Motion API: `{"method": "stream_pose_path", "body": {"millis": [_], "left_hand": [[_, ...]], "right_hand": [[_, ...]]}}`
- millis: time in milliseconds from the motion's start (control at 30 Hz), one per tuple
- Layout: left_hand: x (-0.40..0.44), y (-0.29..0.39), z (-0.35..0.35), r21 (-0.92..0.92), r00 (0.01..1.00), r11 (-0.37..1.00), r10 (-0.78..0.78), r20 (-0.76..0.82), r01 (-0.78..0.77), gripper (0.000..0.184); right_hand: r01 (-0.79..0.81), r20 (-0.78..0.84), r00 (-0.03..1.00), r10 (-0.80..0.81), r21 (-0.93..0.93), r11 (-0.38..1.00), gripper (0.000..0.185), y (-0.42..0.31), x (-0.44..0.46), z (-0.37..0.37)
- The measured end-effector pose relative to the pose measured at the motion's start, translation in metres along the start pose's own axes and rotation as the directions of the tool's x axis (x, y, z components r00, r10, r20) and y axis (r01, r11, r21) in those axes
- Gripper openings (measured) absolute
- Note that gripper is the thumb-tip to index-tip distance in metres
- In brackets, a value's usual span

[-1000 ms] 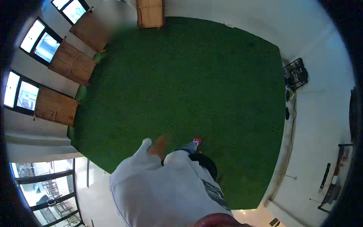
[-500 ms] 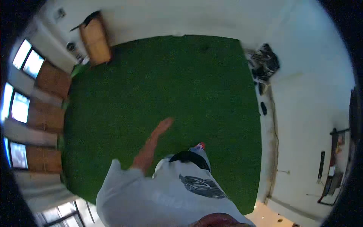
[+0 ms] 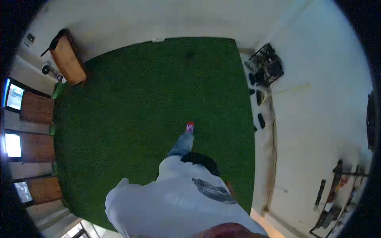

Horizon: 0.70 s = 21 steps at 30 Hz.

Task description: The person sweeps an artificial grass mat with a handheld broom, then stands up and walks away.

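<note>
My left hand is out of sight; only the white shirt [image 3: 158, 206] fills the lower part of the view. A small patch of skin [image 3: 231, 189] shows at the shirt's right side, and I cannot tell whether it is my right hand or forearm. No fingers are visible and nothing held can be seen. Below the shirt, one leg in blue jeans [image 3: 182, 143] reaches forward, ending in a red and whitish shoe [image 3: 190, 127] on the green floor covering [image 3: 151, 99].
A wooden cabinet-like piece [image 3: 68, 59] stands at the far left, beside a fan [image 3: 47, 69]. Brown panels [image 3: 37, 108] line the left wall under windows. At right are a dark rack [image 3: 270, 65], several dark shoes [image 3: 261, 120] and a wall-side rack [image 3: 337, 198].
My left arm and hand, earlier stretched out in front, have gone out of view. One leg has swung forward, and the room has shifted left in view as I walk.
</note>
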<state>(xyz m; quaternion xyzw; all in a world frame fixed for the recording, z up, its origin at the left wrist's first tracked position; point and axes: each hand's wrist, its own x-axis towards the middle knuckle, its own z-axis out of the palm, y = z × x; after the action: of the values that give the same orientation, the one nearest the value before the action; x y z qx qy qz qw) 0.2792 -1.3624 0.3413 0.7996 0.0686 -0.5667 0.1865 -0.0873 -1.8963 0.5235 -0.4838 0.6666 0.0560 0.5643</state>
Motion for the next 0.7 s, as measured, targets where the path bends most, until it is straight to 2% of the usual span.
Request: {"method": "stream_pose_path", "body": {"millis": [67, 100, 133, 167, 233, 300, 333, 367, 433, 533, 600, 667, 700], "left_hand": [[0.055, 0.086, -0.035, 0.113, 0.992, 0.987, 0.119, -0.041, -0.114, 0.038], [0.082, 0.137, -0.061, 0.268, 0.959, 0.932, 0.273, -0.074, -0.244, 0.037], [0.114, 0.196, -0.091, 0.466, 0.888, 0.811, 0.448, -0.107, -0.353, 0.037], [0.145, 0.255, -0.115, 0.670, 0.780, 0.636, 0.611, -0.133, -0.384, 0.036], [0.197, 0.396, -0.182, 0.852, 0.544, 0.434, 0.808, -0.225, -0.292, 0.035], [0.209, 0.574, -0.254, 0.724, 0.389, 0.514, 0.849, -0.356, -0.460, 0.026], [0.183, 0.657, -0.278, 0.552, 0.166, 0.365, 0.911, -0.377, -0.750, 0.028], [0.099, 0.745, -0.288, -0.034, 0.531, 0.596, 0.688, -0.494, -0.803, 0.033], [0.122, 0.861, -0.317, -0.176, 0.454, 0.419, 0.802, -0.389, -0.891, 0.037], [0.090, 0.985, -0.313, -0.078, 0.166, 0.149, 0.932, -0.322, -0.986, 0.034], [0.101, 1.020, -0.290, -0.105, 0.194, 0.166, 0.903, -0.383, -0.980, 0.032], [0.116, 1.015, -0.265, -0.081, 0.325, 0.325, 0.830, -0.454, -0.942, 0.031], [0.134, 1.008, -0.252, -0.081, 0.350, 0.353, 0.820, -0.453, -0.932, 0.031]], "right_hand": [[-0.004, -0.001, 1.000, 0.004, 0.007, 1.000, 0.032, -0.050, 0.028, -0.002], [-0.023, -0.008, 1.000, 0.023, 0.018, 1.000, 0.032, -0.074, 0.035, 0.000], [-0.010, -0.005, 1.000, 0.010, 0.023, 1.000, 0.032, -0.110, 0.043, 0.007], [-0.018, -0.006, 1.000, 0.018, 0.040, 0.999, 0.032, -0.122, 0.059, 0.003], [-0.025, -0.009, 1.000, 0.026, 0.056, 0.998, 0.033, -0.165, 0.077, 0.006], [-0.023, -0.013, 1.000, 0.024, 0.085, 0.996, 0.033, -0.205, 0.100, 0.007], [-0.018, -0.006, 1.000, 0.019, 0.098, 0.995, 0.033, -0.228, 0.115, 0.009], [-0.021, -0.005, 1.000, 0.022, 0.121, 0.992, 0.034, -0.248, 0.130, 0.013], [-0.028, 0.007, 1.000, 0.027, 0.157, 0.987, 0.034, -0.286, 0.165, 0.018], [-0.025, 0.045, 0.999, 0.017, 0.191, 0.981, 0.035, -0.349, 0.238, 0.026], [-0.001, 0.087, 0.996, -0.014, 0.173, 0.985, 0.035, -0.394, 0.286, 0.025], [0.071, 0.124, 0.988, -0.088, 0.135, 0.988, 0.036, -0.444, 0.333, 0.018], [0.229, 0.162, 0.958, -0.238, 0.073, 0.971, 0.036, -0.469, 0.357, 0.012]]}}
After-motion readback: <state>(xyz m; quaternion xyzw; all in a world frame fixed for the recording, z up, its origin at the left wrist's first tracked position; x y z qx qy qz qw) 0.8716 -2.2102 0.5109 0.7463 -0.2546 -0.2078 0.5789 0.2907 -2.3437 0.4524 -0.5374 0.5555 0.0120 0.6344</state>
